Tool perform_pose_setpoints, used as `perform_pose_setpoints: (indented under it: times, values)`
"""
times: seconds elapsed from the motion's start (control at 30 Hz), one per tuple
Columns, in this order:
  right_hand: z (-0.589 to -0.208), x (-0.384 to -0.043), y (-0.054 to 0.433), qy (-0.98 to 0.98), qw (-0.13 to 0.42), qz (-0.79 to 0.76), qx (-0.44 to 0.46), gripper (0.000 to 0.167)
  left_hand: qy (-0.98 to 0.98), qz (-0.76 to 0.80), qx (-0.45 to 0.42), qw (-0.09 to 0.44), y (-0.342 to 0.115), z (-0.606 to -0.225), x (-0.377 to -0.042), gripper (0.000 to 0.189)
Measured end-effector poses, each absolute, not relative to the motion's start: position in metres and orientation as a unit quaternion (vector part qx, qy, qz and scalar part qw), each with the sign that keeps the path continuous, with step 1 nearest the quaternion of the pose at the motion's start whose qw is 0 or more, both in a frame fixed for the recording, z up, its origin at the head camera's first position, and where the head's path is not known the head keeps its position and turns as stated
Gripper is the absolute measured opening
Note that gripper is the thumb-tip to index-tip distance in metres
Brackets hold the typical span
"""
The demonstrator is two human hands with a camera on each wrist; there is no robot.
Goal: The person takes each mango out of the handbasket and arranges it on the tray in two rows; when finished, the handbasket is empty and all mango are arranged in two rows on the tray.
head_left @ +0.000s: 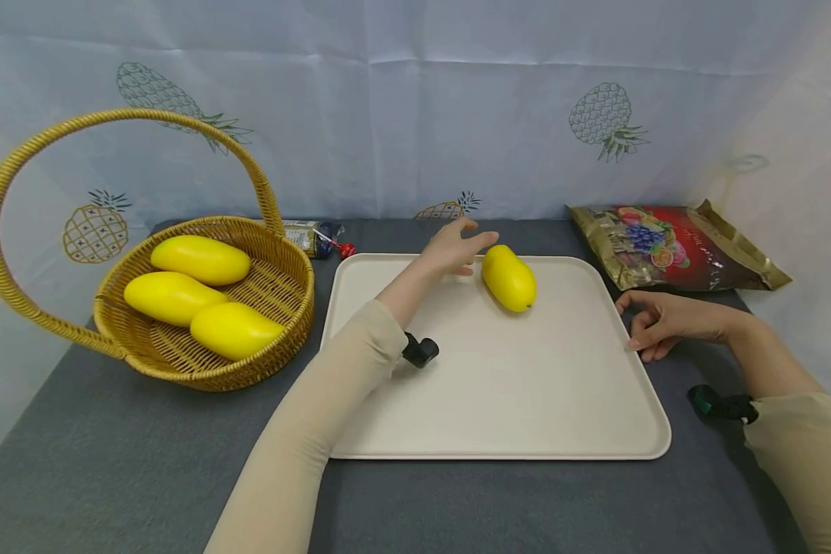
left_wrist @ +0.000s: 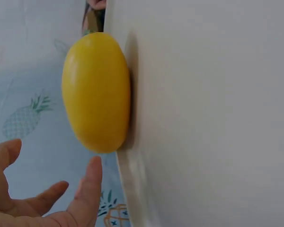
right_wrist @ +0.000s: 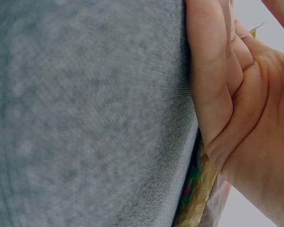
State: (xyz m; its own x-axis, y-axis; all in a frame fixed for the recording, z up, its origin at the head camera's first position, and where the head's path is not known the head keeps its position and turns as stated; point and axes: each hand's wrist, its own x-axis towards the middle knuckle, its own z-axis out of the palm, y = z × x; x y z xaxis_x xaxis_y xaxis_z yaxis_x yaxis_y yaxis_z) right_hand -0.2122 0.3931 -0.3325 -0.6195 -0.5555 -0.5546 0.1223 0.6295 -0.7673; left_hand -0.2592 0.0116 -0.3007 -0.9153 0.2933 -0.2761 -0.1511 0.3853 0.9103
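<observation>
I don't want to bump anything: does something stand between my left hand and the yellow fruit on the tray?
Nothing visible does. Your left hand is left of the fruit at the far side of the tray, and the left wrist view shows only a gap between its fingers and the fruit.

- Tray (head_left: 547, 369): smooth, matt, plastic-looking;
- Yellow fruit (head_left: 508, 278) on the tray: smooth skin, softly glossy;
- Basket (head_left: 294, 327): woven wicker-like strands, ridged, lightly glossy;
- Table covering (head_left: 145, 462): matt, fine-textured cloth;
- Bag (head_left: 672, 246): crinkled, shiny foil;
- Curtain (head_left: 443, 115): thin, creased cloth;
- Packet (head_left: 299, 235) behind the basket: probably glossy plastic film, though partly hidden
</observation>
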Motion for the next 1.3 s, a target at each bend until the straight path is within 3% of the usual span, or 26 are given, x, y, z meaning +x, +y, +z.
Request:
perform_pose_setpoints:
  times: [0.6, 1.3]
  values:
    - [-0.331, -0.211, 0.394, 0.793, 0.420, -0.416, -0.146, 0.036, 0.776, 0.596, 0.150, 0.142, -0.029, -0.212, -0.226, 0.057]
    - [-0.331, -0.213, 0.394, 0.800, 0.417, -0.406, -0.146, 0.036, 0.788, 0.595, 0.149, 0.058, -0.117, -0.167, -0.190, 0.049]
